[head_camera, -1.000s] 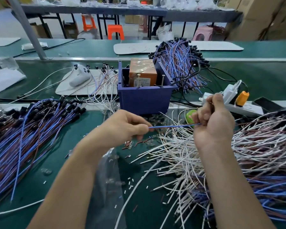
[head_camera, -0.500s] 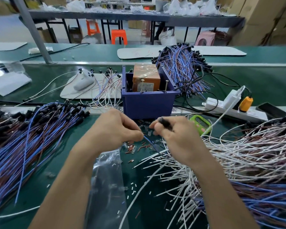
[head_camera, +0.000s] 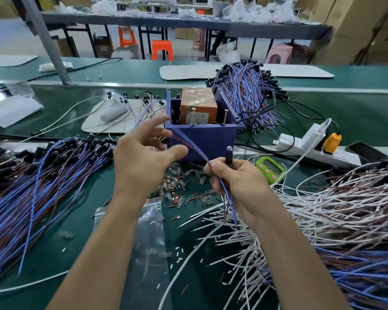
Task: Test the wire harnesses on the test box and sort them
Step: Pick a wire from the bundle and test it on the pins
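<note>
My right hand grips one blue-and-brown wire harness with its black connector end sticking up above my fingers. The harness arcs up and left in front of the purple test box, which holds an orange block with two upright pins. My left hand hovers beside the box with fingers spread and holds nothing. A large pile of blue and brown harnesses lies at the left. A mixed pile of white and blue harnesses lies at the right.
Another harness bundle lies behind the box. A green timer and a white power strip sit to the right. Small clear connectors and wire scraps litter the green mat, beside a clear plastic bag. White boards lie further back.
My left hand has let go of the harness end and opened, lifting toward the box. My right hand keeps the harness, now with the connector end upright.
</note>
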